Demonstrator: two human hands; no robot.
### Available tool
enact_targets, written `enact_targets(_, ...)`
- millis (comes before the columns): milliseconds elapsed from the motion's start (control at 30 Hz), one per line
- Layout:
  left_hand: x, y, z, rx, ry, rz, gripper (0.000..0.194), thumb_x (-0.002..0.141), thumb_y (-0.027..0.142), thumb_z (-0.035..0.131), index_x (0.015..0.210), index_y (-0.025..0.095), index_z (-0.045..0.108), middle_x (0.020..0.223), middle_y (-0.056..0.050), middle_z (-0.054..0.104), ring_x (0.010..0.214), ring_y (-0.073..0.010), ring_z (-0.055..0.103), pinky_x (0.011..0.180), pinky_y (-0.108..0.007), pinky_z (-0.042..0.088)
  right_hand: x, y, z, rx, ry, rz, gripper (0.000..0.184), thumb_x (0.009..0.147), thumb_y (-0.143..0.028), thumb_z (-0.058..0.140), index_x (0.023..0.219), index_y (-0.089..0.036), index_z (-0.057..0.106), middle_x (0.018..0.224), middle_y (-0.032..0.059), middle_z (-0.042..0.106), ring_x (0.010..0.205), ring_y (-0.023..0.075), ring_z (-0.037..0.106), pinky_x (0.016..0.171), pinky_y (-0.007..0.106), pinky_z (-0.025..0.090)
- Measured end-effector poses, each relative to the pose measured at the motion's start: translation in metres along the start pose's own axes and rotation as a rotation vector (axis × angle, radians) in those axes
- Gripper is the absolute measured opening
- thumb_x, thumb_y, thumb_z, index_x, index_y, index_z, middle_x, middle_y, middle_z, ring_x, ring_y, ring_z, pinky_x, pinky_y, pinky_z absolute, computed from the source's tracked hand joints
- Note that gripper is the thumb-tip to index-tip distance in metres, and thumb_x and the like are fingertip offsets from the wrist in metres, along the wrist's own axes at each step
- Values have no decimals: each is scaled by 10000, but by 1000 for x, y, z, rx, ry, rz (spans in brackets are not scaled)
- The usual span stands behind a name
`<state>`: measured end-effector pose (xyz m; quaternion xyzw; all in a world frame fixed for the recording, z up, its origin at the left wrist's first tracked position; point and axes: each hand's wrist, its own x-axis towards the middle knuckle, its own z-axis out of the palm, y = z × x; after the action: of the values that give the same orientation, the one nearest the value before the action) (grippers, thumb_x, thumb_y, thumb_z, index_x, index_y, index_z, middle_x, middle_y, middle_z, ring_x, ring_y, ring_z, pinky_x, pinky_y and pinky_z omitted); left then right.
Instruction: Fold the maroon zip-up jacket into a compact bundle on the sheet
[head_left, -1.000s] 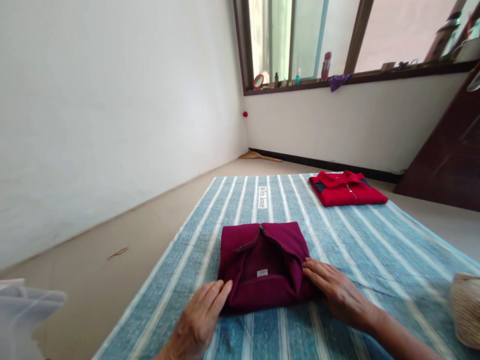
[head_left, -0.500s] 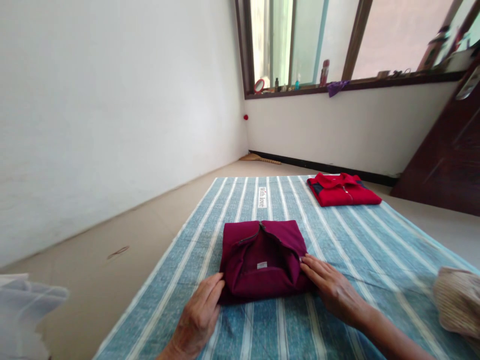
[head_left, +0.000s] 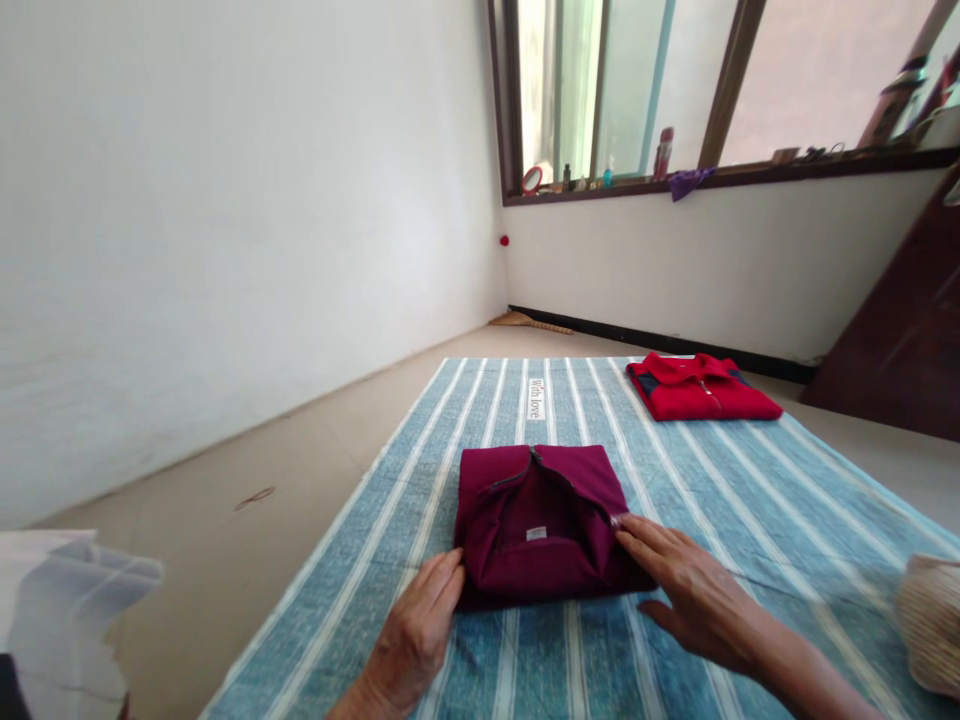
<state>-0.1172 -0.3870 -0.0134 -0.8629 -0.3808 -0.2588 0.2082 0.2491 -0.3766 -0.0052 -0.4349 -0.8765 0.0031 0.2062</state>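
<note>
A folded maroon garment [head_left: 517, 585] with a zip front and a pale label inside the neck lies in front of me. Along its left edge rest the fingers of my left hand [head_left: 417, 628], extended against the fabric; the thumb is hidden. My right hand [head_left: 694, 590] is open at the right edge, fingertips touching the cloth and the thumb held apart, lower down. Under the garment spreads a blue and white striped cloth [head_left: 352, 625] that covers the table.
A folded red garment [head_left: 712, 402] with dark shoulders lies at the far right of the table. Beige knitted fabric [head_left: 930, 625] sits at the right edge. White translucent material [head_left: 82, 610] is at lower left. Small items line the windowsill [head_left: 600, 190].
The view has shifted slightly left, so things appear further right. My right thumb has come away from the garment's lower edge; the left hand stays at the left edge.
</note>
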Motion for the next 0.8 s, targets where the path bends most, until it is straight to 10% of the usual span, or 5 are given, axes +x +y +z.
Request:
enact_targets(167,-5,1,4,27,3,8,392,837,0,339,1109,85,610,1129,-148,644,1103,-233,588,923,-347,533,26,-51,-35,53,106,2,181,853,-199,533,1017,-240,597,1025,111,661,925,298,643,781,477,544)
enact_targets(367,-10,-1,7,16,-12,13,410,832,24,346,1149,93,597,1171,-149,629,1136,-237,565,938,-360,523,62,-94,-11,105,36,-156,458,818,-233,611,1259,-190,496,1351,136,512,1287,322,423,1027,498,394)
enact_targets(567,-7,1,4,-14,-27,-11,397,848,7,330,1107,89,619,1153,-141,635,1135,-216,554,954,-326,509,60,-80,40,78,-50,-133,509,837,-143,547,1329,-235,453,1424,96,451,1334,295,364,1055,505,339)
enact_targets(800,-10,-1,1,-66,-90,-53,453,786,-9,359,1144,131,599,1180,-126,631,1126,-215,577,964,-340,505,54,-77,46,122,-5,-119,507,835,-87,485,1312,-258,480,1429,55,453,1337,259,368,1070,481,325)
